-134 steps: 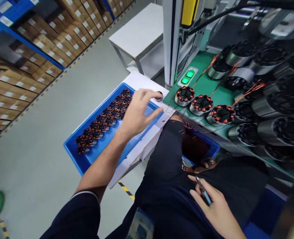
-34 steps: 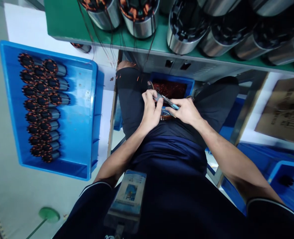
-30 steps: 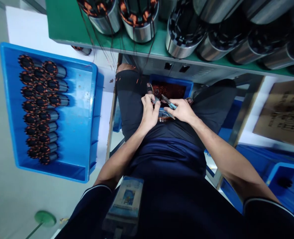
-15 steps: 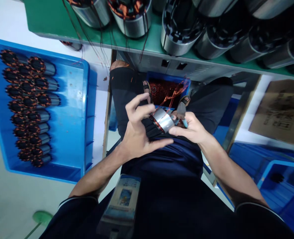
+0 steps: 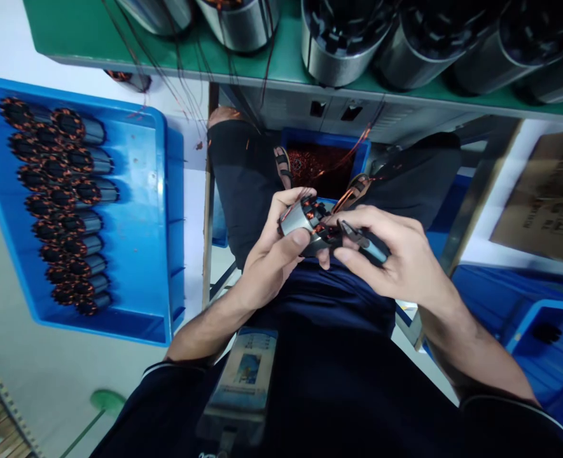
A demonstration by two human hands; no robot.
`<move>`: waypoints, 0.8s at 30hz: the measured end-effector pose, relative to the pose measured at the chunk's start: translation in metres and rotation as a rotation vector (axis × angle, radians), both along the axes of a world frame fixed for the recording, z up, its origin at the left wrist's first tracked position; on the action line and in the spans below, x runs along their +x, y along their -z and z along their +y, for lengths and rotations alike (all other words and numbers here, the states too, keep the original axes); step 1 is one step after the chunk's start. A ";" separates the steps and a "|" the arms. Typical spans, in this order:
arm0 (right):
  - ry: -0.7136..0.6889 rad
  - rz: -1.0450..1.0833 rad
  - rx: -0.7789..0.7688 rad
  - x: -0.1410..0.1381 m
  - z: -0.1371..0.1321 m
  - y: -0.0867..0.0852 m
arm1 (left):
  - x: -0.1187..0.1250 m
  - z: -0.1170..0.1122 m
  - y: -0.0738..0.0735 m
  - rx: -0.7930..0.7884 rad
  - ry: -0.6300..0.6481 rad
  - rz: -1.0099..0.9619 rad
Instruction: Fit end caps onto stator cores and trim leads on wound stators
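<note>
My left hand is closed around a small silver motor stator with copper windings, held above my lap. My right hand grips small blue-handled cutters, their jaws touching the stator's wound end. Thin copper wires trail from the stator up toward a blue bin of copper scraps between my legs.
A blue tray at the left holds several rows of finished stators. A green workbench above carries several larger stators. More blue bins and a cardboard box sit at the right. A badge hangs on my chest.
The stator went from the table into my left hand and over my lap. In the last half second I raised it, turned its wound end up, and brought the cutters against it.
</note>
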State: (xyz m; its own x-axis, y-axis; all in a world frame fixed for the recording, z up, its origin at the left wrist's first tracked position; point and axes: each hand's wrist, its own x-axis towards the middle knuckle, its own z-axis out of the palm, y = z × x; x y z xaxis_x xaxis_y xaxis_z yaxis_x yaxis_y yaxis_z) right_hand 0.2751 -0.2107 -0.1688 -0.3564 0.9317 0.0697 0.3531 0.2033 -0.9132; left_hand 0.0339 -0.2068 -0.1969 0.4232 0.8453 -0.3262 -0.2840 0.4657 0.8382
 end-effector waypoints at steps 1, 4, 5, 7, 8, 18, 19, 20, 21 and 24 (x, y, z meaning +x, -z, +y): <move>0.011 -0.044 0.003 0.001 -0.003 -0.003 | -0.001 0.001 0.000 -0.001 -0.005 -0.013; 0.026 -0.144 0.014 0.005 -0.011 -0.011 | -0.002 0.002 -0.002 0.042 -0.023 0.014; 0.029 -0.165 0.021 0.006 -0.012 -0.013 | -0.002 0.002 -0.003 0.063 -0.023 0.012; 0.026 -0.197 0.032 0.007 -0.013 -0.016 | -0.002 0.002 -0.004 0.112 -0.020 -0.023; 0.023 -0.205 0.034 0.007 -0.013 -0.017 | -0.001 0.001 -0.004 0.136 -0.019 -0.040; 0.038 -0.210 0.050 0.005 -0.016 -0.023 | 0.004 -0.006 0.001 0.193 -0.023 -0.078; 0.053 -0.218 0.059 0.005 -0.017 -0.022 | 0.004 -0.007 0.002 0.197 -0.031 -0.075; 0.064 -0.219 0.070 0.005 -0.018 -0.021 | 0.004 -0.008 0.003 0.207 -0.038 -0.076; 0.070 -0.211 0.079 0.005 -0.019 -0.020 | 0.005 -0.010 0.005 0.216 -0.043 -0.083; 0.057 -0.162 0.077 0.005 -0.020 -0.015 | 0.005 -0.013 0.009 0.228 -0.041 -0.125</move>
